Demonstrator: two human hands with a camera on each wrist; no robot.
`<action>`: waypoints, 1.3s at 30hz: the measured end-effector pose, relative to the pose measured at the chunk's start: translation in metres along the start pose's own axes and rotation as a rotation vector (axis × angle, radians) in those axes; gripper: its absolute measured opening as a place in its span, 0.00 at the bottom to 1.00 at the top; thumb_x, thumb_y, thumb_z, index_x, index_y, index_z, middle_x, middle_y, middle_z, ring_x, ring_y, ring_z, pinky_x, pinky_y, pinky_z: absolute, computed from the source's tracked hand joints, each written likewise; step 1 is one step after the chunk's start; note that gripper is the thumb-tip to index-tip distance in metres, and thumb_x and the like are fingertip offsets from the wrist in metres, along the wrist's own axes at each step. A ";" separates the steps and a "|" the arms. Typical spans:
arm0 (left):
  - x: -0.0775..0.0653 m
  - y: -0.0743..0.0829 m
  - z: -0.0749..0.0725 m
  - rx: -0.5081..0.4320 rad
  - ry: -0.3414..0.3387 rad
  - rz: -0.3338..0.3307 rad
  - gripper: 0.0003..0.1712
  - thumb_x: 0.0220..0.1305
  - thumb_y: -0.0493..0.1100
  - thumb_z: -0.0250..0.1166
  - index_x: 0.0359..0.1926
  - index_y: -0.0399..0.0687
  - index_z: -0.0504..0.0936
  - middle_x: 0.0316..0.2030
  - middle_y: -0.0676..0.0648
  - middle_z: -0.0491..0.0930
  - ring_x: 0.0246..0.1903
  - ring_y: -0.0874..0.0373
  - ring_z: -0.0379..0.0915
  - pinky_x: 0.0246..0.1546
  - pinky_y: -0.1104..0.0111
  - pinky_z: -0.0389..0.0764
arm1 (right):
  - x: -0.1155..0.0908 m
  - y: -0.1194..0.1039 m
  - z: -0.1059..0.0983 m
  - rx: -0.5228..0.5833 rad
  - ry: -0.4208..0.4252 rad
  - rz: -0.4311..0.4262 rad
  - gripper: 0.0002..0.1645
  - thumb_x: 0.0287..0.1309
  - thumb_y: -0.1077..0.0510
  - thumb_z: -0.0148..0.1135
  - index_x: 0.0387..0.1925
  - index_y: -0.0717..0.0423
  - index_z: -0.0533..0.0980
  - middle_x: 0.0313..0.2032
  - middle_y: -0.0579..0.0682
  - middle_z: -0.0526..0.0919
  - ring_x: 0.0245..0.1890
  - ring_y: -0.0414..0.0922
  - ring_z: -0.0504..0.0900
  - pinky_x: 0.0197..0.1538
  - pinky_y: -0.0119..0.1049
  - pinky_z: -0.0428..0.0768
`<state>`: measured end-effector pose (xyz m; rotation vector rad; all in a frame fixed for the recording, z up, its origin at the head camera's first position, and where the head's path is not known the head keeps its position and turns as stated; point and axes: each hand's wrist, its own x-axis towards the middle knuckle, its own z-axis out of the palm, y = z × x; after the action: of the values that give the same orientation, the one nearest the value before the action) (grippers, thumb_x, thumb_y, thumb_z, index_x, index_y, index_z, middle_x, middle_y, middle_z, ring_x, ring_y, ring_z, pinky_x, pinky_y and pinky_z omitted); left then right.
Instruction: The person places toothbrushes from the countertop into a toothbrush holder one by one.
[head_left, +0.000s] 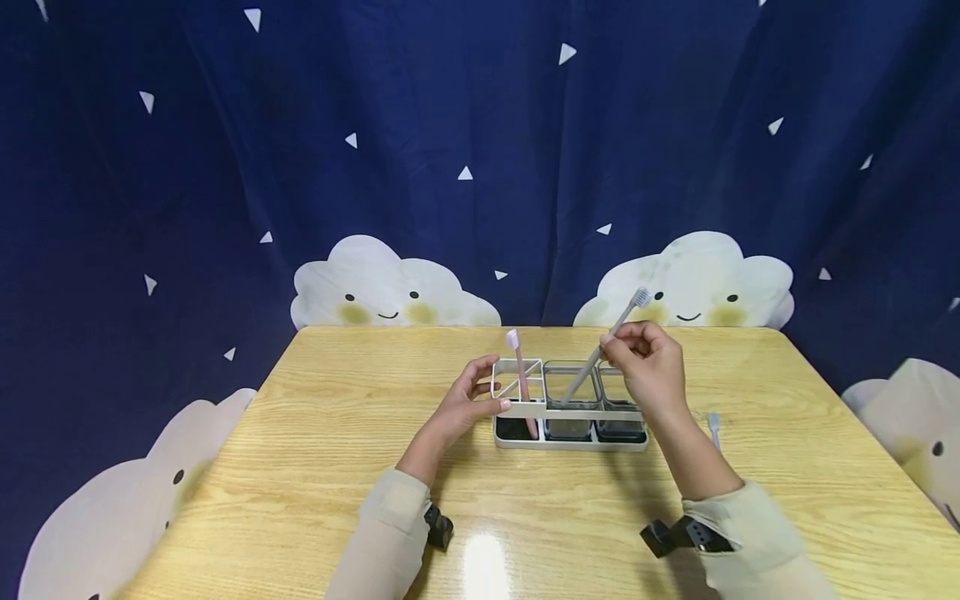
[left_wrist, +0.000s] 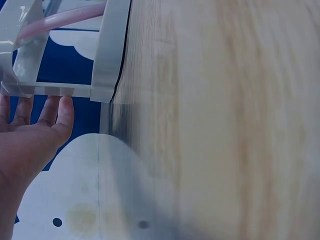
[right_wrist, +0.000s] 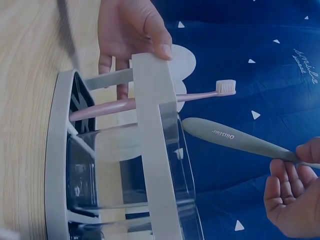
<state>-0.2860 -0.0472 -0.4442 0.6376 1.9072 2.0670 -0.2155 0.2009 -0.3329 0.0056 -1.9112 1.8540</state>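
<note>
The left hand (head_left: 463, 402) is gripping the left end of a pale toothbrush holder (head_left: 577, 414), its thumb resting on the near left corner and its fingers reaching round the left side. The right hand (head_left: 654, 367) is pinching a gray toothbrush (right_wrist: 240, 139) between thumb and fingers, holding it aslant with the bristles pointing up to the far right and the plain end hanging at the mouth of the middle clear cup (head_left: 567, 429); whether that end is touching the rim, the views are not making clear. A pink toothbrush (right_wrist: 110, 106) is standing, slightly tilted, in the divided section at the holder's left, bristles up. The right clear cup (head_left: 621, 429) is sitting beside the middle one. The holder is standing on the wooden tabletop (head_left: 337, 417), and a pale toothbrush (head_left: 714, 423) is lying there to its right, partly hidden by the right forearm. Beyond the far edge, a dark blue curtain (head_left: 465, 83) is hanging, showing white triangles and smiling clouds.
</note>
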 end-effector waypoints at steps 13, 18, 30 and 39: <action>-0.001 0.008 0.000 -0.007 -0.043 -0.019 0.43 0.54 0.30 0.64 0.69 0.43 0.55 0.63 0.37 0.57 0.60 0.33 0.54 0.49 0.61 0.71 | 0.007 0.005 0.019 -0.014 -0.025 -0.063 0.08 0.56 0.68 0.61 0.34 0.69 0.72 0.23 0.46 0.78 0.25 0.38 0.80 0.29 0.27 0.76; -0.008 0.023 0.005 -0.005 -0.053 -0.017 0.42 0.54 0.30 0.63 0.68 0.40 0.54 0.63 0.35 0.57 0.60 0.32 0.53 0.49 0.61 0.71 | 0.009 0.006 0.026 0.009 -0.010 -0.072 0.06 0.54 0.69 0.61 0.33 0.70 0.72 0.22 0.45 0.77 0.24 0.38 0.79 0.28 0.26 0.74; -0.011 0.026 0.008 -0.024 -0.053 0.007 0.42 0.54 0.30 0.62 0.68 0.38 0.54 0.62 0.33 0.57 0.60 0.30 0.52 0.49 0.62 0.71 | 0.008 0.017 0.038 -0.092 -0.045 -0.107 0.09 0.54 0.65 0.64 0.33 0.68 0.74 0.24 0.47 0.77 0.27 0.39 0.74 0.31 0.27 0.72; -0.011 0.027 0.009 -0.016 -0.045 0.015 0.42 0.54 0.30 0.63 0.68 0.37 0.54 0.62 0.33 0.58 0.58 0.30 0.54 0.48 0.62 0.71 | 0.005 0.029 0.042 -0.176 -0.090 -0.078 0.10 0.54 0.62 0.65 0.34 0.66 0.75 0.28 0.52 0.78 0.29 0.41 0.74 0.31 0.27 0.73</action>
<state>-0.2692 -0.0477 -0.4191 0.6910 1.8652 2.0571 -0.2434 0.1651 -0.3577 0.1068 -2.0988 1.6552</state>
